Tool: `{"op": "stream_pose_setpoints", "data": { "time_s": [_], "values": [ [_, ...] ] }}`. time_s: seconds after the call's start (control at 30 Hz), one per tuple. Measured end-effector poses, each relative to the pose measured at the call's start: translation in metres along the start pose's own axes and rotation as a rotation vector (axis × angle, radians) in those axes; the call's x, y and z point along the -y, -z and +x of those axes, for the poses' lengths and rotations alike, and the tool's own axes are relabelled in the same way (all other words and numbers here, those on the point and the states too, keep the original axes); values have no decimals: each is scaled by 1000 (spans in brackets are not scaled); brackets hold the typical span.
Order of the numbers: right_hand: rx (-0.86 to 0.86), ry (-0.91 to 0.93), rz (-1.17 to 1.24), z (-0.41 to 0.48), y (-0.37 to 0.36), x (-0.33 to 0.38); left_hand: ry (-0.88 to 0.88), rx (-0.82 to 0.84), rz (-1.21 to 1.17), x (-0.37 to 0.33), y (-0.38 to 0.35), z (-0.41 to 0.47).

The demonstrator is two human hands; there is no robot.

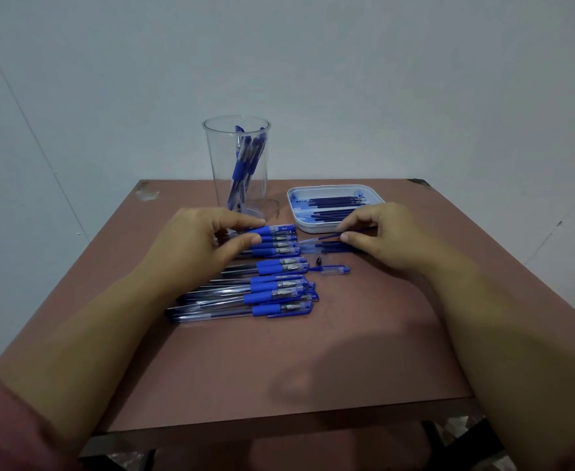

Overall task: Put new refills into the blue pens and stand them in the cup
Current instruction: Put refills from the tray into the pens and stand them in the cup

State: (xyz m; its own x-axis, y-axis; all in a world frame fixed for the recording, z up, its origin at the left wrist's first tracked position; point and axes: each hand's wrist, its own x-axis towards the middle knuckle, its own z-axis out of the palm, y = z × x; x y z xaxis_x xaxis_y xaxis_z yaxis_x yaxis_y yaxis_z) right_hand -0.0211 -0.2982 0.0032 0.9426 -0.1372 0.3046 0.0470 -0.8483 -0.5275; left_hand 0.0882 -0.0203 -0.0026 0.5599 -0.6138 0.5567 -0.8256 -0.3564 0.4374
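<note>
Refill swap at the far end of the pen row.
Left grip (204, 246) pinches the farthest pen (275, 230) on the tabletop (279, 368). Right grip (384, 239) pinches a refill (330, 236) beside the tray (333, 188). Risk: the thin refill slips, and the loose tip (319, 259) rolls away if nudged.

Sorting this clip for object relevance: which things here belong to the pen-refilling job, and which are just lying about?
In the job: left hand pinching the top blue pen; right hand pinching a refill; row of blue pens; refill tray; clear cup holding pens; loose pen cap; black tip.
Just there: brown table.
</note>
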Motion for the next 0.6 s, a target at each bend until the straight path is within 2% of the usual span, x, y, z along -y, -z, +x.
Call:
{"op": "stream_pose_setpoints", "data": {
  "time_s": [0.2,0.4,0.6],
  "values": [
    [86,5,-171,0,2,0,19,13,-19,0,1,0],
    [-48,1,-101,12,13,5,10,22,-13,1,0,0],
    [150,-101,-250,47,18,11,50,16,-28,5,-2,0]
  ]
}}
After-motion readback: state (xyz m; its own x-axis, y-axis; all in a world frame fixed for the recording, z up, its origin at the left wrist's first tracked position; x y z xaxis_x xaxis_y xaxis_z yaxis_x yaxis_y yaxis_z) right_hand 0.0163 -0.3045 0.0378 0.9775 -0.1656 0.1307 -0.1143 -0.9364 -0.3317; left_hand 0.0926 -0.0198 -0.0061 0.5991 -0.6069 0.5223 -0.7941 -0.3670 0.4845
